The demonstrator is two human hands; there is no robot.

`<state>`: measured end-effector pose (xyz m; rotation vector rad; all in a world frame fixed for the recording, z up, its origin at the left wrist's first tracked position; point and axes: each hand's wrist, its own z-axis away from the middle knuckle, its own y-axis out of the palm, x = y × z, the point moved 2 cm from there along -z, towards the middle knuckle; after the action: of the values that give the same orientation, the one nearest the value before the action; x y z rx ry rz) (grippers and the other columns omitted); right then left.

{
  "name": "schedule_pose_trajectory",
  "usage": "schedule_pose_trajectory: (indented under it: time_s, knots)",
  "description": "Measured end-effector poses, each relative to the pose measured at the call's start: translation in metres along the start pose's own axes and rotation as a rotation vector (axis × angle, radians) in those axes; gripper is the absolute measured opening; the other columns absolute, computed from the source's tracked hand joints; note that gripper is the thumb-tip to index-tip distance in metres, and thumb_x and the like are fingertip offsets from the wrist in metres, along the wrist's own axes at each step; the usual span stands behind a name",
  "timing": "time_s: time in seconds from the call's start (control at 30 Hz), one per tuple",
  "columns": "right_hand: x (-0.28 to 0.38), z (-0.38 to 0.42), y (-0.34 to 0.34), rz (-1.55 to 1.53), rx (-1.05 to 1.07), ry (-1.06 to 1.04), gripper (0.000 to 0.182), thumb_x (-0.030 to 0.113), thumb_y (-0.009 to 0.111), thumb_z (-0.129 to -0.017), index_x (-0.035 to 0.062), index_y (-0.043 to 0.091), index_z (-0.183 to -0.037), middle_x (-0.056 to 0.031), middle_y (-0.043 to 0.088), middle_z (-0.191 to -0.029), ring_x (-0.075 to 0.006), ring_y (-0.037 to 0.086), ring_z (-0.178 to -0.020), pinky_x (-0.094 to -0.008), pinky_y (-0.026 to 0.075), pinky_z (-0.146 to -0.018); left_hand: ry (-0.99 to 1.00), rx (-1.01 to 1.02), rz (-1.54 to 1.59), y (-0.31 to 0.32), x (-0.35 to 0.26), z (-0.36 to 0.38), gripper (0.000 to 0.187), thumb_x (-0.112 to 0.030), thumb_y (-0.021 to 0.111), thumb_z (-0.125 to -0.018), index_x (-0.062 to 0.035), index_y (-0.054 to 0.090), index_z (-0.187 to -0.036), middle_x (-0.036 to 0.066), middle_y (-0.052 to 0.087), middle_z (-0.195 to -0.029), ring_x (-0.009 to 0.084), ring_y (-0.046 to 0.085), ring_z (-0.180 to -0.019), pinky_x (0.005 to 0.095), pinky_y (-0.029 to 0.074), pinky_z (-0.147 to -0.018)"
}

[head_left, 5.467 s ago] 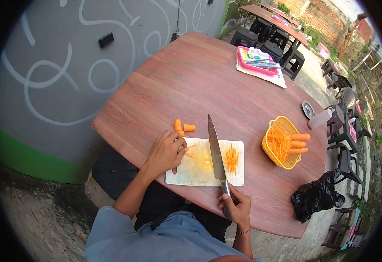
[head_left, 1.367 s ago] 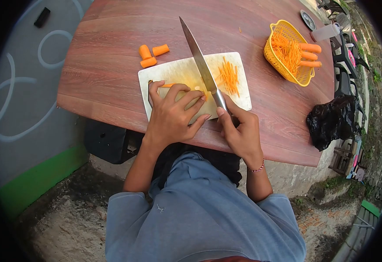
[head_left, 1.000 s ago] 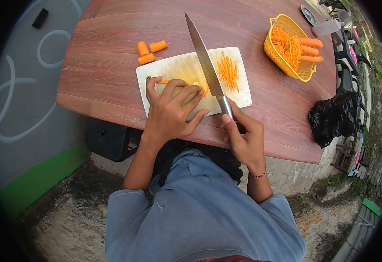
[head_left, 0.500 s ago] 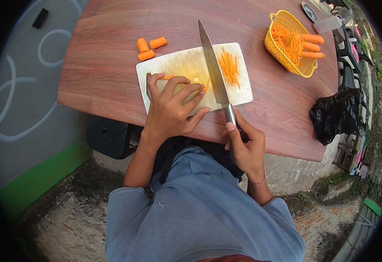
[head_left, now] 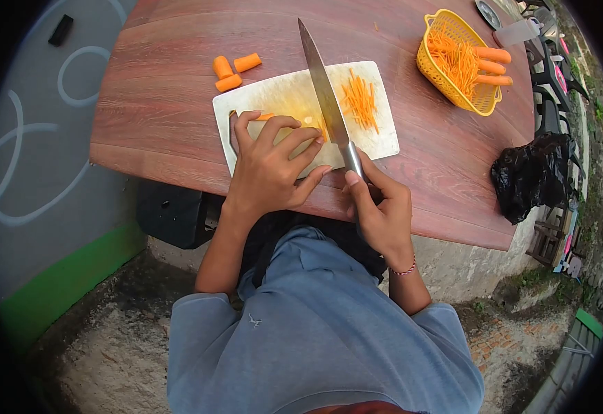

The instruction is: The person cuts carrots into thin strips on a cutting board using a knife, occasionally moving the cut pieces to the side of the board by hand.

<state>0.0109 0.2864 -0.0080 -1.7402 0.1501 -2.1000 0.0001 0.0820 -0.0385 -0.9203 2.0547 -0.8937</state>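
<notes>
My right hand (head_left: 382, 207) is wrapped round the handle of a large knife (head_left: 329, 96), whose blade lies across the white cutting board (head_left: 274, 92). Bent fingertips of my left hand (head_left: 267, 162) press on carrot slices (head_left: 321, 127) just left of the blade; most of what lies under that hand is hidden. To the right of the knife, a small pile of carrot strips (head_left: 361, 102) rests on the board. Three short carrot chunks (head_left: 228, 83) sit on the table beyond the board's upper left edge.
At the upper right stands a yellow basket (head_left: 446, 79) with carrot shreds and several carrots. Behind it are a plastic bottle (head_left: 517, 33) and a metal plate (head_left: 489, 16). A black plastic bag (head_left: 532, 176) is at the right edge of the wooden table (head_left: 163, 110).
The knife and my right hand have shifted left, bringing the blade closer to my left fingertips. My left hand stays almost in place on the board.
</notes>
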Motion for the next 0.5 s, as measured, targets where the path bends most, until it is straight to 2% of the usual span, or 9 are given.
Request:
schedule_pose_trajectory:
  time_s: [0.17, 0.23, 0.3, 0.5]
  knots:
    - [0.0017, -0.0001, 0.0008, -0.015, -0.011, -0.031, 0.044, 0.014, 0.068, -0.106, -0.0035, 0.063, -0.147, -0.0149, 0.077, -0.086, -0.0101, 0.069, -0.079, -0.0306, 0.057, -0.074, -0.008, -0.007, 0.005, -0.0001, 0.0007, 0.0007, 0.034, -0.039, 0.082, -0.087, -0.0118, 0.085, -0.107, -0.004, 0.075, -0.116, 0.0213, 0.064, -0.116, 0.0610, 0.032, -0.113]
    - [0.0044, 0.0024, -0.0001, -0.037, -0.021, -0.001, 0.045, 0.013, 0.068, -0.107, -0.0027, 0.063, -0.148, -0.0133, 0.077, -0.086, -0.0102, 0.069, -0.079, -0.0298, 0.057, -0.074, -0.008, -0.011, 0.008, -0.0002, 0.0002, 0.0005, 0.034, -0.039, 0.082, -0.087, -0.0119, 0.085, -0.108, -0.004, 0.075, -0.116, 0.0214, 0.064, -0.116, 0.0610, 0.032, -0.113]
    - [0.0037, 0.0045, -0.0010, -0.031, -0.018, 0.021, 0.045, 0.013, 0.068, -0.107, -0.0022, 0.063, -0.148, -0.0125, 0.077, -0.086, -0.0102, 0.069, -0.078, -0.0295, 0.057, -0.073, -0.013, -0.005, 0.021, -0.0007, -0.0008, -0.0012, 0.031, -0.033, 0.087, -0.082, -0.0137, 0.085, -0.107, -0.003, 0.077, -0.116, 0.0228, 0.066, -0.113, 0.0591, 0.031, -0.114]
    - [0.0006, 0.0045, -0.0004, -0.083, 0.005, 0.096, 0.045, 0.014, 0.068, -0.107, -0.0007, 0.063, -0.149, -0.0087, 0.076, -0.086, -0.0092, 0.068, -0.078, -0.0285, 0.056, -0.071, -0.014, 0.009, 0.026, -0.0016, -0.0013, -0.0023, 0.030, -0.033, 0.087, -0.082, -0.0141, 0.085, -0.106, -0.004, 0.077, -0.116, 0.0222, 0.066, -0.113, 0.0592, 0.031, -0.114]
